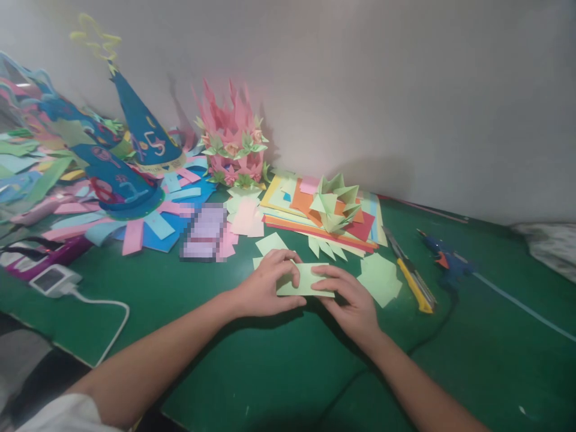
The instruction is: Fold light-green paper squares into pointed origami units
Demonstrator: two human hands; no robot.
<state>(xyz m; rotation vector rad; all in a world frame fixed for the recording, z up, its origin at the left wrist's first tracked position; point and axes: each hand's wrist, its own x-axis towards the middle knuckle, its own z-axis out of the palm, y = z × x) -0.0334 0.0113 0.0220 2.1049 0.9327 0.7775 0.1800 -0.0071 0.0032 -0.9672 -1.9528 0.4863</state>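
Between my two hands is a light green piece of paper point(306, 281), a flat rectangle that looks folded over. My left hand point(270, 285) grips its left end, fingers curled on top and thumb along the near edge. The right end is pinched by my right hand point(353, 303), with the fingers over it and the thumb below. More light green paper pieces point(381, 279) lie to the right, and another green sheet point(271, 242) lies just behind my left hand. Several folded green points point(327, 247) rest behind the held paper.
A folded green paper crown point(335, 204) sits on stacked coloured paper point(279, 207). Rightward lie a yellow box cutter point(414, 285) and a blue glue gun point(450, 258). Leftward are a pink paper crown point(234, 144), blue cone hats point(144, 129) and a white cable point(121, 305).
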